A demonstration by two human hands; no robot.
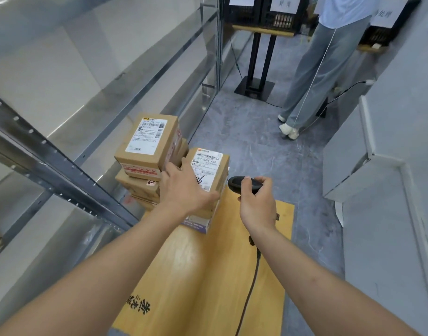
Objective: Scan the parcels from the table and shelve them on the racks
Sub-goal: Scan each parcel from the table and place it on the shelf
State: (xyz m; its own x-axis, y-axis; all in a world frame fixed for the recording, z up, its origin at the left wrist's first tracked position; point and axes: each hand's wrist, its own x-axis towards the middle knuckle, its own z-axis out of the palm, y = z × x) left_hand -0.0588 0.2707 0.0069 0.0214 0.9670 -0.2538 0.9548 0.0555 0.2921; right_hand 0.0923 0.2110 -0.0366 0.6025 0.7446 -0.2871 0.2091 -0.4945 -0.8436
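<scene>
To the left of your light wooden desk (208, 275) stands the grey metal rack with perforated uprights (62, 170). At the desk's far left corner sits a stack of brown cardboard parcels (140, 175), the top one showing a white shipping label. Just to its right stands a second, shorter pile, topped by a brown cardboard parcel with a white barcode label (209, 163). Your left hand (184, 187) rests on this parcel, fingers spread and fairly straight, thumb along its near edge. Right of it, above the desk's far edge, your right hand (256, 202) is curled around a black handheld barcode scanner (243, 184), its cable trailing back under your forearm. Beyond the desk a person in light jeans (314, 76) stands on the grey floor.
</scene>
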